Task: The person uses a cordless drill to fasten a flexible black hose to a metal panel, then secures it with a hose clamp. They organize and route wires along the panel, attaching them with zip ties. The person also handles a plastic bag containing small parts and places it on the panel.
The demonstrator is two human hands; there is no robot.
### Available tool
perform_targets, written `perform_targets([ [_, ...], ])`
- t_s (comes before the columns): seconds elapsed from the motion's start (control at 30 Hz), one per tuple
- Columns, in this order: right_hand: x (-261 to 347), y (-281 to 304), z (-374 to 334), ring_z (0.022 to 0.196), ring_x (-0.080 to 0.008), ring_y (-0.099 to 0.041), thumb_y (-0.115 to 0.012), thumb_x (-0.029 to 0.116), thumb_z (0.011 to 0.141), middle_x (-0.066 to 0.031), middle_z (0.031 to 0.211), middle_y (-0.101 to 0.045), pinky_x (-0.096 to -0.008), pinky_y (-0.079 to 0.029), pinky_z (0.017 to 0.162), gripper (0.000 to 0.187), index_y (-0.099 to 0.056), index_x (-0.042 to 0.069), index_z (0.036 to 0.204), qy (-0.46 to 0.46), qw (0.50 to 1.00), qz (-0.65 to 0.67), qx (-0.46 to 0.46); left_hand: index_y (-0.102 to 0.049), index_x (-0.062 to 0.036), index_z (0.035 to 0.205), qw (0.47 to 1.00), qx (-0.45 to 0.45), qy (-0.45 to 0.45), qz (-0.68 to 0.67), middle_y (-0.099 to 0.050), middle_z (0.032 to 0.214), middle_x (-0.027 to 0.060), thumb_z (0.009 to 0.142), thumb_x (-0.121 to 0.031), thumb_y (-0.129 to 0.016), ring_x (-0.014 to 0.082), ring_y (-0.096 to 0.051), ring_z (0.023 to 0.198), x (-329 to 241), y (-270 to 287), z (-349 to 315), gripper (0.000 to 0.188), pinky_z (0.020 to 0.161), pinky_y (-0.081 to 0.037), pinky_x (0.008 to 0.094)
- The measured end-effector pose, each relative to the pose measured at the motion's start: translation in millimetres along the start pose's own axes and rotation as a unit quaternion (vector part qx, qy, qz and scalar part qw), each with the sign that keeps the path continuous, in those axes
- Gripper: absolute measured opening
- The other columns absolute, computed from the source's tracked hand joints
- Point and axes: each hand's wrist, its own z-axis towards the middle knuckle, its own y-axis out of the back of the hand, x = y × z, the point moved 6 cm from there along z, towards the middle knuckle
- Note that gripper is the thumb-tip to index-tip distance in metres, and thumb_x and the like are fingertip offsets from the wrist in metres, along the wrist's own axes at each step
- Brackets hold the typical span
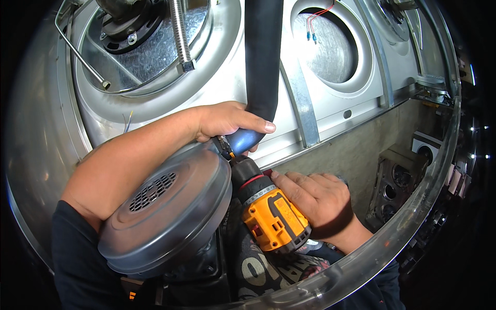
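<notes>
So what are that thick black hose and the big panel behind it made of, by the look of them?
The black hose looks like matte rubber or foam: dull, no glint. The panel seems to be galvanised sheet steel: silvery, spangled sheen, pressed round openings. The left hand grips the hose; the right hand holds a yellow drill.

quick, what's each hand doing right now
Left hand: closed around the black hose, near its lower end.
Right hand: closed on the yellow drill, holding it.

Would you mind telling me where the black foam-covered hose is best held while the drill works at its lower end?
Probably just above the lower bend of the black hose, wrapped from the left as the left hand does; the drill and right hand crowd the right.
</notes>
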Motion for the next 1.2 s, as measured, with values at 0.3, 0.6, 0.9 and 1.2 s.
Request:
perform_targets([
  [0.3, -5.3, 1.3, 4.1, 0.079, -0.0303, -0.074, -0.078, 0.029, 0.082, -0.0151, 0.094, -0.073, -0.0411, -0.059, 0.069, 0.06, -0.062, 0.002, 0.133, -0.073, 0.982, 0.14, 0.101, -0.072, -0.0001, 0.094, 1.0, -0.027, 0.004, 0.013, -0.07, 0.079, 0.0098, 0.087, -0.048, -0.08, 0.0157, -0.068, 0.063, -0.2, 2.8, -0.4, 0.049, 0.056, -0.055, 0.0261],
  [0.6, 2.1, -13.0, -7.5, 0.079, -0.0298, -0.074, -0.084, 0.032, 0.078, -0.0162, 0.093, -0.072, -0.0379, -0.059, 0.068, 0.064, -0.061, 0.0, 0.129, -0.055, 0.985, 0.162, 0.001, -0.072, 0.0004, 0.092, 1.0, -0.02, 0.001, 0.006, -0.07, 0.077, 0.0104, 0.084, -0.051, -0.082, 0.0154, -0.067, 0.059, 2.4, 4.4, 2.5, 0.052, 0.052, -0.055, 0.0258],
  [0.9, 2.1, -22.1, -19.1, 0.075, -0.0287, -0.075, -0.083, 0.028, 0.08, -0.0177, 0.092, -0.072, -0.037, -0.059, 0.066, 0.07, -0.057, -0.009, 0.134, -0.047, 0.988, 0.136, -0.062, -0.07, 0.0009, 0.096, 1.0, -0.01, 0.017, 0.02, -0.071, 0.082, 0.013, 0.09, -0.045, -0.077, 0.0206, -0.072, 0.068, 3.0, 6.8, 2.9, 0.047, 0.061, -0.061, 0.0308],
  [1.2, 2.6, -21.6, -17.4, 0.078, -0.029, -0.074, -0.082, 0.026, 0.079, -0.0166, 0.089, -0.072, -0.0377, -0.059, 0.069, 0.075, -0.054, -0.007, 0.14, -0.045, 0.985, 0.162, -0.039, -0.071, -0.0011, 0.089, 1.0, -0.03, -0.005, 0.01, -0.069, 0.075, 0.0097, 0.085, -0.051, -0.081, 0.0144, -0.066, 0.057, -0.6, 1.9, -0.3, 0.051, 0.05, -0.054, 0.025],
])
